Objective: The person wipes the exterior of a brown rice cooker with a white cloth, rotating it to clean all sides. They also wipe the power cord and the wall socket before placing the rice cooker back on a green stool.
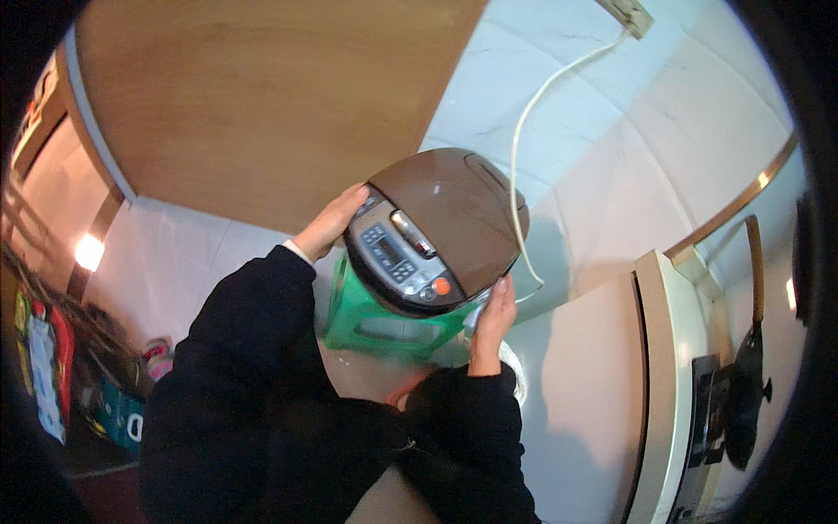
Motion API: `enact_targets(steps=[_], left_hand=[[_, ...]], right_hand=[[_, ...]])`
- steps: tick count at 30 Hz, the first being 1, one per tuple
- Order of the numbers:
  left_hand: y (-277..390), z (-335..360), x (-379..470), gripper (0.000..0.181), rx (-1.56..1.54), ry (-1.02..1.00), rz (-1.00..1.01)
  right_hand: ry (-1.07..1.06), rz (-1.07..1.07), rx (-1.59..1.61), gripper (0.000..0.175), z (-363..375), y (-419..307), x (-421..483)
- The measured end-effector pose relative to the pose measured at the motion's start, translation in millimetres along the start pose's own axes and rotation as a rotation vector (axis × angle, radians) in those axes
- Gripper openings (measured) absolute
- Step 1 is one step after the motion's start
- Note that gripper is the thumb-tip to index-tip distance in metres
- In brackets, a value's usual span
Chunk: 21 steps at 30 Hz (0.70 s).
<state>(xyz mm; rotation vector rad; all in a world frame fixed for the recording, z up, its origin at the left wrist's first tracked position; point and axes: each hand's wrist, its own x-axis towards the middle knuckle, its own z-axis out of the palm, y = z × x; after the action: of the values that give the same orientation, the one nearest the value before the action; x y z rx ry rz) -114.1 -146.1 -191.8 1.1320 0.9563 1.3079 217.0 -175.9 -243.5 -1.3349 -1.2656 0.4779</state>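
Observation:
A rice cooker [452,209] with a brown lid and a silver button panel is held between both my hands, tilted in the view. My left hand [330,221] grips its left side by the panel's edge. On the opposite side, my right hand [495,321] supports the lower right edge, close to the orange button. Below the cooker is a green plastic stool or crate [380,327], partly covered by it. A white power cord [517,141] passes over the cooker's right side and rises towards a socket strip [632,16] on the tiled wall.
A brown wooden panel [262,98] stands beyond my left hand. To the right, a counter edge [661,367] carries a stove with a lidded wok [743,393]. Packages [46,373] and a teal box [121,416] lie at the left. A white coiled item [514,370] sits behind my right wrist.

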Motion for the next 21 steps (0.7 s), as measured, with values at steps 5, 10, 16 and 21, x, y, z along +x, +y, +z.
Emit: enact_targets(steps=[5, 10, 16, 21], left_hand=[[-24, 24, -19, 0.055, 0.031, 0.126, 0.139], [-49, 64, -42, 0.064, 0.303, 0.365, 0.258], [-73, 65, -52, 0.05, 0.179, 0.514, 0.316], [-117, 7, -12, 0.053, 0.251, 0.76, 0.012]], right_hand=[[-0.032, 0.067, 0.207, 0.053, -3, 19, 28], [-0.066, 0.342, 0.625, 0.044, -20, 15, 44], [-0.197, 0.324, 0.582, 0.052, -29, -12, 43], [-0.177, 0.31, 0.349, 0.064, -38, -27, 45]])
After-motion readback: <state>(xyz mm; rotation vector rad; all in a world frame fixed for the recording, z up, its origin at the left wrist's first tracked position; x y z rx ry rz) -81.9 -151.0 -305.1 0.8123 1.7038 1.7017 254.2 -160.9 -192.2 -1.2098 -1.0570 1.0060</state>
